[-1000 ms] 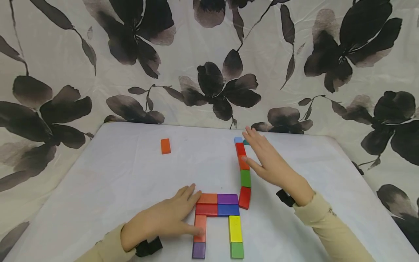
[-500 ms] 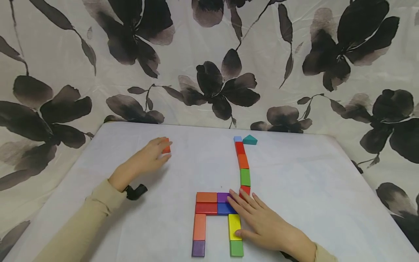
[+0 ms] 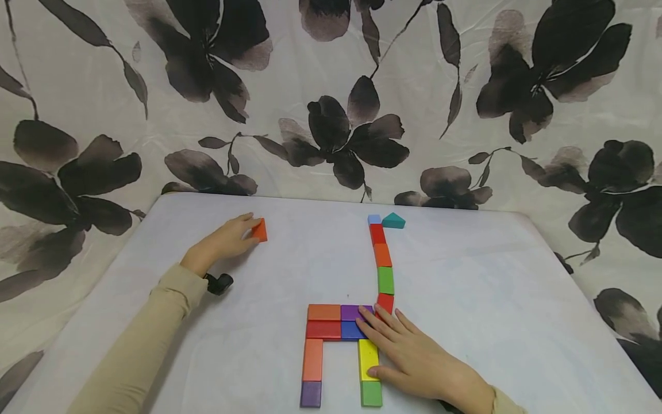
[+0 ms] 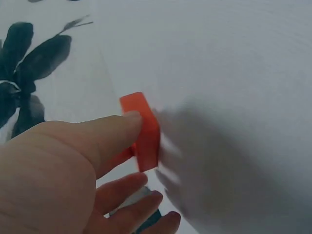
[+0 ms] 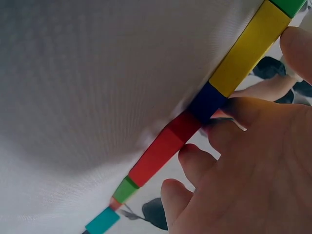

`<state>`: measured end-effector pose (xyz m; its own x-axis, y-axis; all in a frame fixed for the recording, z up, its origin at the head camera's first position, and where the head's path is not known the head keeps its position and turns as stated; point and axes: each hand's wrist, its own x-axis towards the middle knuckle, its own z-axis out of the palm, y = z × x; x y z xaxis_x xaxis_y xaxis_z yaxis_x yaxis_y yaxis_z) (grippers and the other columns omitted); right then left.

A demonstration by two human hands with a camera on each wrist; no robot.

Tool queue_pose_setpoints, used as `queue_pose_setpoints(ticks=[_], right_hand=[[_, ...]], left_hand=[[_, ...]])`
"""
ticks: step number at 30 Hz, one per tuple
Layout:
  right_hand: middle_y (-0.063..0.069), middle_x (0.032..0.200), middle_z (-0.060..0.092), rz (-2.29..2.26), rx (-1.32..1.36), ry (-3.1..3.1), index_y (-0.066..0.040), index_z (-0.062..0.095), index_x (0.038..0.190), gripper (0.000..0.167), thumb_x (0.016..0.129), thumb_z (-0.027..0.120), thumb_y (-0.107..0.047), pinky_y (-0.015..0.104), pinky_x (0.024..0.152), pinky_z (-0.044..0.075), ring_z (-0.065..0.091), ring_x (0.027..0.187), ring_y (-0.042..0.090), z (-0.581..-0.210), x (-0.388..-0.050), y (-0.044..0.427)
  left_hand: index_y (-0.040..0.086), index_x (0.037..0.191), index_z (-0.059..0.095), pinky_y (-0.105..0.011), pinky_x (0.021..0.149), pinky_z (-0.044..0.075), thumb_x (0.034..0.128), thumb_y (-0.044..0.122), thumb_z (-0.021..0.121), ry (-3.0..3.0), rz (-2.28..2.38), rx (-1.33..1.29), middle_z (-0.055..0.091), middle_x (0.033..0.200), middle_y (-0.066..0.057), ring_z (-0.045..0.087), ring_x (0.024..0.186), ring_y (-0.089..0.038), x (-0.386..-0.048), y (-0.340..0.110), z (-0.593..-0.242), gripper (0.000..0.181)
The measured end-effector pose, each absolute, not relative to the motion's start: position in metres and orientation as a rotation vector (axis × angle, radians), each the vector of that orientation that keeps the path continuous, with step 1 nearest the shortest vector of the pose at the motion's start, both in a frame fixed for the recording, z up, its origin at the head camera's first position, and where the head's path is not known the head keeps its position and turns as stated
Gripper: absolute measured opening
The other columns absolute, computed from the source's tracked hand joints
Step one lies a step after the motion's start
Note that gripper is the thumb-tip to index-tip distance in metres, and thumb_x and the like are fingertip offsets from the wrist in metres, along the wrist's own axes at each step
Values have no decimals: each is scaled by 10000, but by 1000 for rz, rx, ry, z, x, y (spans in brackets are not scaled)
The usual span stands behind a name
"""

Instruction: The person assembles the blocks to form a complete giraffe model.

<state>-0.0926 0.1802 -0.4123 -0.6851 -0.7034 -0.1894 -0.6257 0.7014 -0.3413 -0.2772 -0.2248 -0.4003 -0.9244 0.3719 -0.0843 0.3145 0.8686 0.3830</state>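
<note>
At the far left of the table my left hand (image 3: 226, 238) pinches an orange block (image 3: 261, 230) between thumb and index finger. In the left wrist view the thumb lies on the orange block (image 4: 147, 134), which stands tilted up, and the other fingers spread below it. My right hand (image 3: 416, 356) rests with straight, spread fingers over the block figure, touching the purple block (image 3: 350, 312), the blue block (image 3: 351, 329), the yellow block (image 3: 368, 359) and the nearest red block (image 3: 385, 301). Its palm covers parts of some of these.
A column of red, orange and green blocks (image 3: 385, 280) runs toward the back, topped by a light blue block (image 3: 374, 219) with a teal triangle (image 3: 394, 221) beside it. Two legs end in a purple block (image 3: 311, 394) and a green block (image 3: 371, 394). A floral cloth (image 3: 289, 57) hangs behind.
My left hand has gone from the block figure to the orange block and tilted it up. My right hand has come down from the column's top onto the figure's right side.
</note>
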Motion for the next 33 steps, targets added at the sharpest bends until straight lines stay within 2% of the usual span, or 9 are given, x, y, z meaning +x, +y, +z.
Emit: queue_pose_setpoints(ticks=[4,13,21,33], right_hand=[[-39,1658,111,-364,-1044,2602,-212,184,1599,774,984,348,-652,570,1175,111,58,1518,226,-412,-92,179],[-45,1656,119,-378,-1013,2588,-235,183,1600,779,974,360,-665,577,1172,105,57,1519,223,-412,-93,179],[-44,1656,121,-384,-1007,2583,-235,183,1600,781,974,372,-661,581,1170,114,60,1519,229,-412,-93,179],[-44,1656,127,-405,-1003,2580,-236,187,1599,786,969,389,-660,598,1163,111,65,1519,239,-415,-93,179]], left_hand=[[-134,1418,423,-592,1112,272,965,142,635,2910,595,570,382,1449,-373,352,1352,-518,-277,-227,-407,572],[-180,1285,544,-546,1069,368,892,110,735,2927,694,621,493,1375,-345,457,1293,-478,-265,-223,-411,524],[-177,1318,510,-553,1060,373,900,88,725,2847,642,752,450,1433,-318,427,1320,-482,-225,-212,-407,539],[-138,1316,545,-481,969,473,852,-19,739,2683,639,1011,483,1437,-261,500,1275,-443,-163,-182,-401,517]])
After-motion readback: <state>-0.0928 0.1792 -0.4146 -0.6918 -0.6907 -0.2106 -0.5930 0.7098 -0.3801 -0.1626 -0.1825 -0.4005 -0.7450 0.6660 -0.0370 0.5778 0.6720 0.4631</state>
